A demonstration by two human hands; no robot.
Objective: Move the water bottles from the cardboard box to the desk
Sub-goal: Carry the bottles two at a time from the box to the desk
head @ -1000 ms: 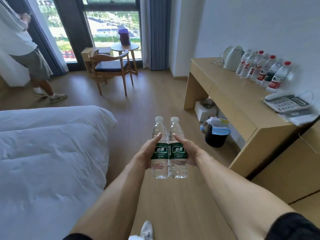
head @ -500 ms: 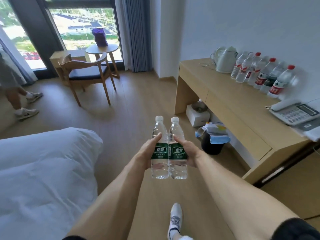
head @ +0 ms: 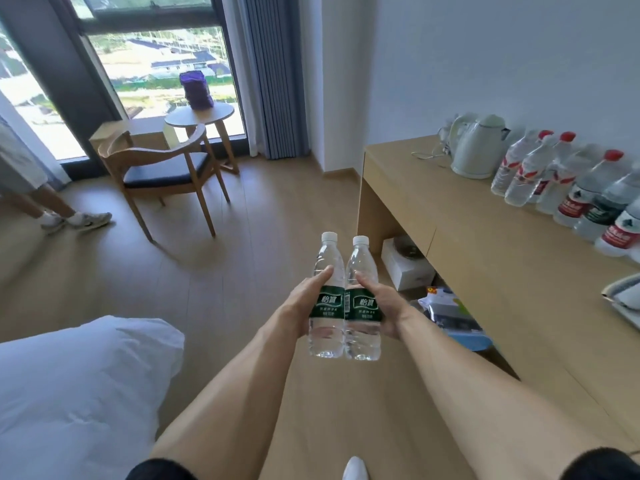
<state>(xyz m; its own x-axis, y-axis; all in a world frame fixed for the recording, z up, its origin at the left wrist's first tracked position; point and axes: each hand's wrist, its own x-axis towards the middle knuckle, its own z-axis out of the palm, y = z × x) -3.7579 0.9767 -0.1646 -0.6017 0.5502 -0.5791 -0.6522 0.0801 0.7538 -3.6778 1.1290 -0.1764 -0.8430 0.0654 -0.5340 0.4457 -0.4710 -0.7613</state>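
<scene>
Wooden flooring [head: 277, 216] covers this bright room, and a large window [head: 156, 64] with a grey curtain [head: 273, 74] closes the far side. At the far left stands another person, of whom only the legs [head: 41, 206] and white shoes show. Lower left, a white bed [head: 79, 393] fills the corner. Further back, a wooden chair [head: 162, 171] with a dark seat stands in front of a small round table [head: 199, 116], and a purple object [head: 196, 90] sits on that table.

Near the middle, two bare arms reach forward over the floor. The left hand [head: 303, 303] grips the left water bottle [head: 326, 296], with the thumb lying across its upper body. The right hand [head: 384, 306] grips the right water bottle [head: 362, 299] in the same way. Both bottles are upright, have white caps and green labels, and touch each other side by side. They are held in the air, just beside the front edge of the worktop [head: 485, 254] but not over it.

On the right, the light wooden worktop runs along the white wall. A pale kettle [head: 476, 147] stands at its far end, and next to it a row of bottles with red caps [head: 554, 178] stands near the wall. Under the worktop are a white box [head: 407, 271] and a bin with a blue bag [head: 453, 320].
</scene>
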